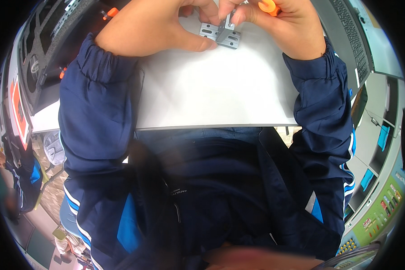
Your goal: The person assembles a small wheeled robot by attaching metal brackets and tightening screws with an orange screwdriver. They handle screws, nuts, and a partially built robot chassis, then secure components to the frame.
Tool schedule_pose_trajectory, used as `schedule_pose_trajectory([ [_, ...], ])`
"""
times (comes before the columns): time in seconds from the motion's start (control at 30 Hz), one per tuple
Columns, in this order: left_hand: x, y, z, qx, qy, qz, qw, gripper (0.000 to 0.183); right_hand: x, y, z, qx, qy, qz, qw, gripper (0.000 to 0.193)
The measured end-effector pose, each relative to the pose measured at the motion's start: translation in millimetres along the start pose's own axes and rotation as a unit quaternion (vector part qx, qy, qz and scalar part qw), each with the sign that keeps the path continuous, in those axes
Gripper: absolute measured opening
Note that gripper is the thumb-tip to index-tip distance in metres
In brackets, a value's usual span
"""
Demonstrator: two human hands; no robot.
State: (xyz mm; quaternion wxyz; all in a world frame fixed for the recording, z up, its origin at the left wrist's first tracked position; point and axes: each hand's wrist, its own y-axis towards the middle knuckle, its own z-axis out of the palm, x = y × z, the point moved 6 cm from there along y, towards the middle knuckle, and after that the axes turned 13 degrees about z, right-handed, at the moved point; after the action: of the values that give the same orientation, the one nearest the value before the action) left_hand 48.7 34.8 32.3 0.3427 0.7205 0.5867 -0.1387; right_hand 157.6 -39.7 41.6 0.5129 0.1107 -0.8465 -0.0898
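Grey bracket (pixel 208 31) sits on the white table (pixel 211 92), left hand (pixel 168 23) around it, how firmly I can't tell; the right hand (pixel 281 24) pinches its upright (pixel 223 33), orange handle (pixel 269 6) farther back; uneven pressure could tip the bracket.

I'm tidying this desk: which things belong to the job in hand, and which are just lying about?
Apparently in use:
grey slotted part, at the left hand and right hand
orange item, in the right hand

Apparently lying about:
black keyboard, right
dark foam tray, left
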Motion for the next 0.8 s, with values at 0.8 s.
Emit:
schedule_pose_trajectory([
  [0.8,-5,3,-1,-0.024,-0.064,0.033,0.997,0.032,13,-3,0,-0.031,-0.09,-0.041,0.995,0.021],
])
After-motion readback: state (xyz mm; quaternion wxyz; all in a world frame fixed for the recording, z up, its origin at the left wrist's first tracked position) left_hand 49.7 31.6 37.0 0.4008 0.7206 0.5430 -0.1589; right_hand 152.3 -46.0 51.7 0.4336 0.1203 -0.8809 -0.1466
